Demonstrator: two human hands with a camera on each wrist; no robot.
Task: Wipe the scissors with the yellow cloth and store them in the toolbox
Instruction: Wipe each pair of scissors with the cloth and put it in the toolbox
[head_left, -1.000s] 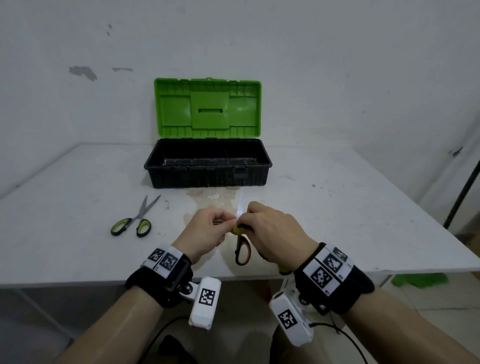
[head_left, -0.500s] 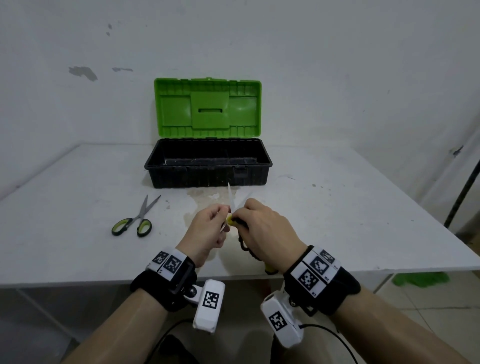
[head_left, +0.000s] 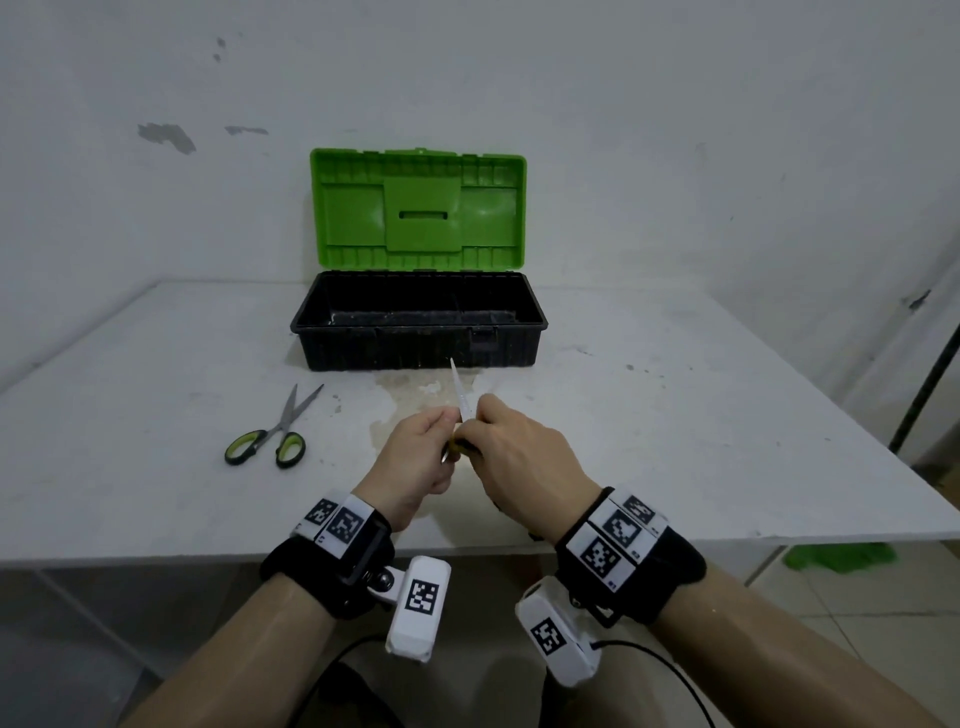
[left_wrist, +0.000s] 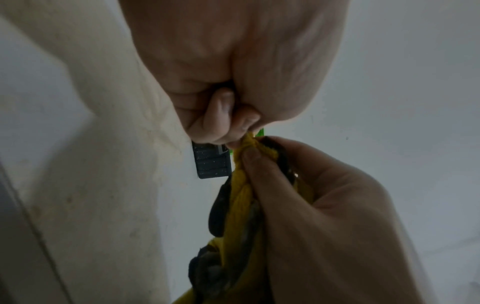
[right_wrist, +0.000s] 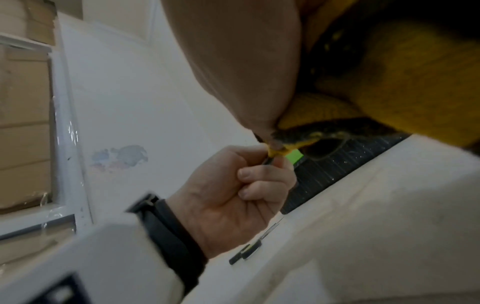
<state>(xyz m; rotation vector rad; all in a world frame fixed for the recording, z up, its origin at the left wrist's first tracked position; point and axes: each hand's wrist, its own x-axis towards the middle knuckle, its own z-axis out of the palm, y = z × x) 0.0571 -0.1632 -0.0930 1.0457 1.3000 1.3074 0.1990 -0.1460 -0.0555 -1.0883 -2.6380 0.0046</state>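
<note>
Over the front middle of the table my left hand (head_left: 415, 457) pinches a pair of scissors near the base of the blades. One silver blade (head_left: 458, 391) sticks up out of the hands towards the toolbox. My right hand (head_left: 519, 457) grips the bunched yellow cloth (left_wrist: 241, 185) against the scissors, its thumb pressing on the folds. A dark handle loop (left_wrist: 221, 207) shows beside the cloth in the left wrist view. The toolbox (head_left: 395, 356) stands open at the back, black tub, green lid (head_left: 418, 208) raised. A second pair, with green handles (head_left: 270, 441), lies on the table to the left.
The white table (head_left: 701, 441) ends just under my wrists, with a stained patch (head_left: 405, 395) in front of the toolbox. A wall stands close behind the toolbox. A dark pole (head_left: 930, 374) leans at the right, off the table.
The blade has come further out above my hands, towards the toolbox. The orange-black handle that showed below my right hand is now hidden under it. Both hands sit slightly further forward.
</note>
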